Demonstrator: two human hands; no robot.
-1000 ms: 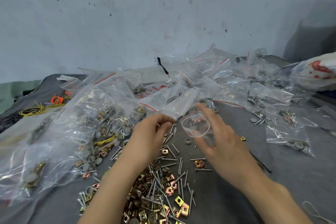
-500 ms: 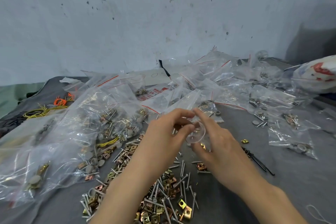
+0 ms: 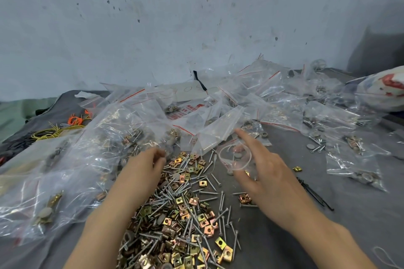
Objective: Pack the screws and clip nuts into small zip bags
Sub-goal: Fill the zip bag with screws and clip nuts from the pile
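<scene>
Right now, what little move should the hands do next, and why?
Probably the left hand should pinch a screw or clip nut from the loose pile and drop it into the small zip bag. The right hand holds that bag with its mouth spread open, and the left hand's fingers sit at the pile's far edge, too blurred to show whether they hold anything.
</scene>
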